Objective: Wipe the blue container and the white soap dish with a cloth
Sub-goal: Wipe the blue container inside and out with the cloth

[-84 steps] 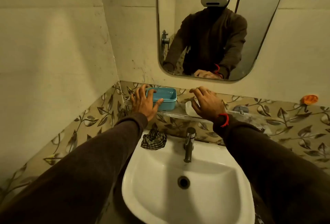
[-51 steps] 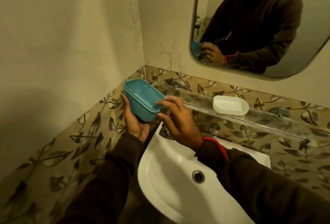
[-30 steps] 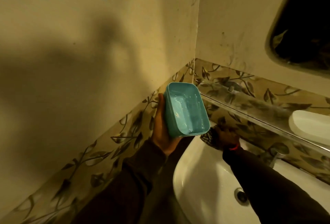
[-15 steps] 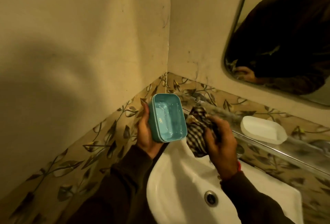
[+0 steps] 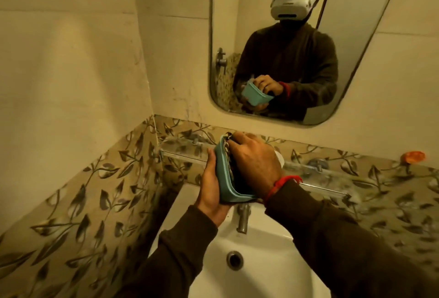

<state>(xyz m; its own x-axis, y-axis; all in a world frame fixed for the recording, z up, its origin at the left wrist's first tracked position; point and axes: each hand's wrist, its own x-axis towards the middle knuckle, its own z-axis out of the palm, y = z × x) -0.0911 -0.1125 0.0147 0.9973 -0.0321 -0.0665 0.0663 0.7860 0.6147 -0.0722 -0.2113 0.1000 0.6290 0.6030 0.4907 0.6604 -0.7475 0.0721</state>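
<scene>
Here my left hand (image 5: 211, 186) cups the blue container (image 5: 224, 179) from its left side, palm and fingers wrapped around the outer wall, so the box stands tilted on edge with its open mouth facing right. My right hand (image 5: 255, 164) is pushed into that mouth, fingers curled and pressing a checked cloth (image 5: 228, 153) against the inside; only a dark strip of the cloth shows along the rim and at the far end. I hold all this above the near edge of the glass shelf (image 5: 180, 149) and just over the tap (image 5: 242, 218) of the white basin (image 5: 261, 262). The white soap dish (image 5: 280, 158) sits on the shelf beyond my right hand, mostly hidden, with just a pale sliver showing by my knuckles. A red thread (image 5: 281, 185) circles my right wrist. The mirror (image 5: 356, 36) on the far wall reflects both hands at the container.
</scene>
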